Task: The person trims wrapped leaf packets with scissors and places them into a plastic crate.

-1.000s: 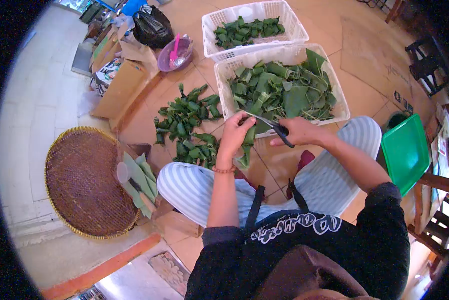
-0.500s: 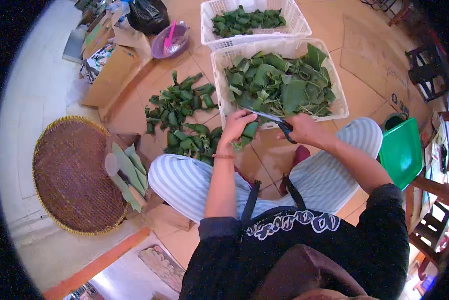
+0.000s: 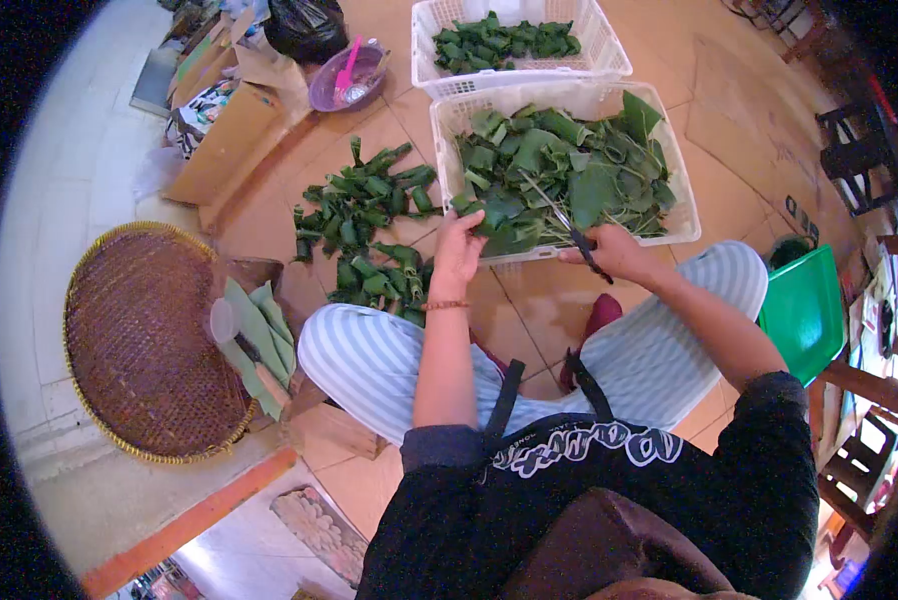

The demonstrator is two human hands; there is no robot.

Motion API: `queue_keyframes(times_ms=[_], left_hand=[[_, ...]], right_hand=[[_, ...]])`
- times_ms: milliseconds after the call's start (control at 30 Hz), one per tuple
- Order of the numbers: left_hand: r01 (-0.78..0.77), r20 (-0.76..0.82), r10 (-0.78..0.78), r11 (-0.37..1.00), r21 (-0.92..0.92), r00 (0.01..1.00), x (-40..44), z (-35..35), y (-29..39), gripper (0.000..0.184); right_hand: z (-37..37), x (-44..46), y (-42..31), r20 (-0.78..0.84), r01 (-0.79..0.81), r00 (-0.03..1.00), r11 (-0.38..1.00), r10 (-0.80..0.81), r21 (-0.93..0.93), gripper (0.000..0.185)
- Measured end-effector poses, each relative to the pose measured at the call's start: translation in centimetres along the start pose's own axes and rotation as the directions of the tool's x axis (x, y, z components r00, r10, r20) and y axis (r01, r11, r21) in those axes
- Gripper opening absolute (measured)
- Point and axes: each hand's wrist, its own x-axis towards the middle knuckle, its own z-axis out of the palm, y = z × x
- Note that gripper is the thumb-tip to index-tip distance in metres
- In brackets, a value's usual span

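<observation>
My right hand (image 3: 617, 252) grips a pair of scissors (image 3: 566, 222) by their dark handles. Their blades point up and left over the leaf pieces (image 3: 594, 185) in the nearer white crate (image 3: 681, 170). At that crate's front left corner my left hand (image 3: 457, 248) is closed around a green leaf parcel (image 3: 465, 206), mostly hidden by the fingers. The scissor blades are apart from this parcel. To the left of the hand, a pile of folded leaf parcels (image 3: 354, 205) lies on the tiled floor.
Behind the nearer crate stands a second white crate (image 3: 619, 62) with more leaf parcels. A purple bowl (image 3: 324, 95) with a pink-handled tool sits at the upper left, near a cardboard box (image 3: 224, 145). A round woven tray (image 3: 149, 345) is left, a green tray (image 3: 804, 315) right.
My left hand has turned upward and moved to the crate's corner with the parcel. The scissors have swung away from the left hand, and their tips now point over the leaves in the crate.
</observation>
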Motion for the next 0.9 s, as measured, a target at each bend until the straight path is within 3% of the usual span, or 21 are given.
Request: queue_keyframes(times_ms=[100,200,233,300,433,633,700,800,833,900], left_hand=[[-0.132,-0.159,0.120,0.989,-0.063,0.980,0.0,0.5,0.6,0.033],[-0.309,-0.255,0.313,0.949,0.054,0.915,-2.0,3.3,2.3,0.040],[-0.366,-0.242,0.435,0.887,0.281,0.867,-2.9,4.5,2.8,0.040],[-0.404,-0.131,0.640,0.617,0.676,0.757,-4.1,6.4,3.4,0.040],[-0.515,-0.004,0.680,0.559,0.650,0.733,-3.0,5.3,1.8,0.041],[-0.508,0.031,0.680,0.516,0.689,0.732,-3.5,6.0,2.1,0.039],[-0.502,-0.015,0.695,0.534,0.681,0.719,-3.6,6.1,2.1,0.038],[-0.460,-0.069,0.663,0.586,0.667,0.746,-3.8,6.4,2.4,0.037],[-0.439,-0.083,0.642,0.608,0.662,0.762,-3.9,6.6,2.5,0.037],[-0.483,0.024,0.659,0.525,0.700,0.751,-3.8,6.6,2.2,0.037]], right_hand=[[0.6,0.8,0.4,0.163,-0.058,0.986,0.971,0.020,0.232,0.055],[-0.3,-0.8,-2.5,0.349,-0.101,0.936,0.924,-0.036,0.368,0.058],[0.0,-0.9,-2.8,0.349,-0.077,0.935,0.926,-0.061,0.369,0.058],[0.5,-0.9,-3.1,0.350,-0.030,0.930,0.928,-0.110,0.372,0.059],[0.7,-0.1,-3.2,0.361,-0.032,0.924,0.918,-0.124,0.396,0.059],[1.2,0.7,-2.5,0.314,-0.018,0.943,0.924,-0.112,0.383,0.060],[0.6,0.2,-3.0,0.350,-0.045,0.934,0.949,-0.072,0.314,0.061],[0.0,-0.5,-3.7,0.290,0.052,0.947,0.955,-0.141,0.292,0.049],[-0.1,-0.5,-3.8,0.266,0.061,0.953,0.949,-0.148,0.310,0.052],[-0.2,-0.4,-4.0,0.217,0.078,0.963,0.934,-0.161,0.347,0.061]])
